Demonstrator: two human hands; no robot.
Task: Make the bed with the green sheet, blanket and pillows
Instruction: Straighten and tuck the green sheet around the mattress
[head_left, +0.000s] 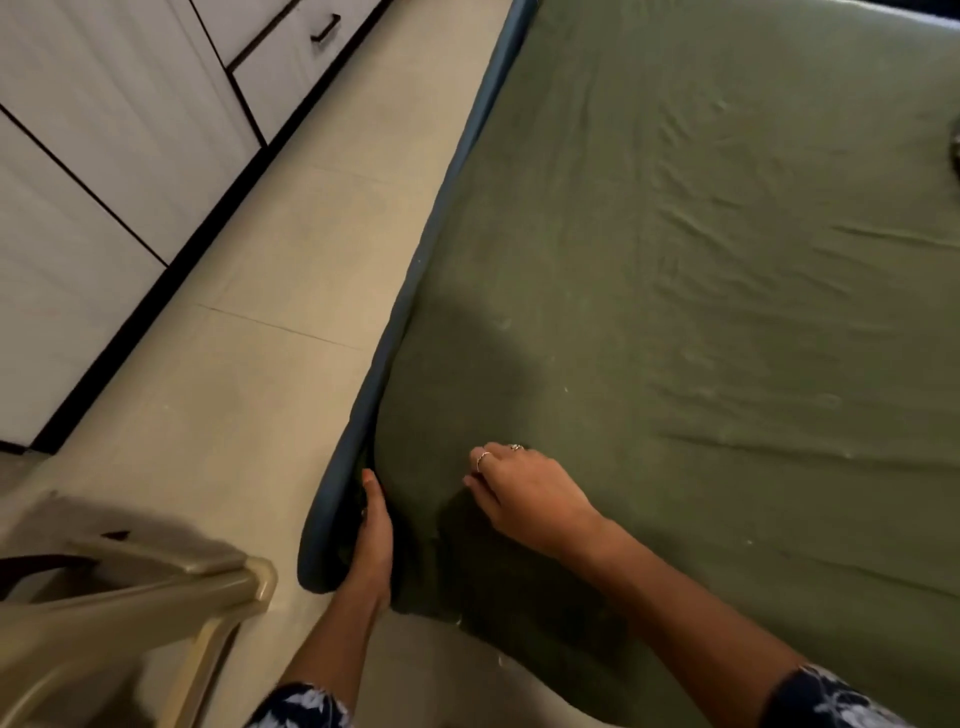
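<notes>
Under my left grip, flat and wedged beside the bed frame, the green sheet tucks in; my right grip, fingers curled, pins the corner.

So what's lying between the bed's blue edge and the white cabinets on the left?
In the head view, only bare beige floor tile lies between the blue bed edge and the white cabinets; the beige plastic chair stands nearer the camera.

No readable text anywhere.
</notes>
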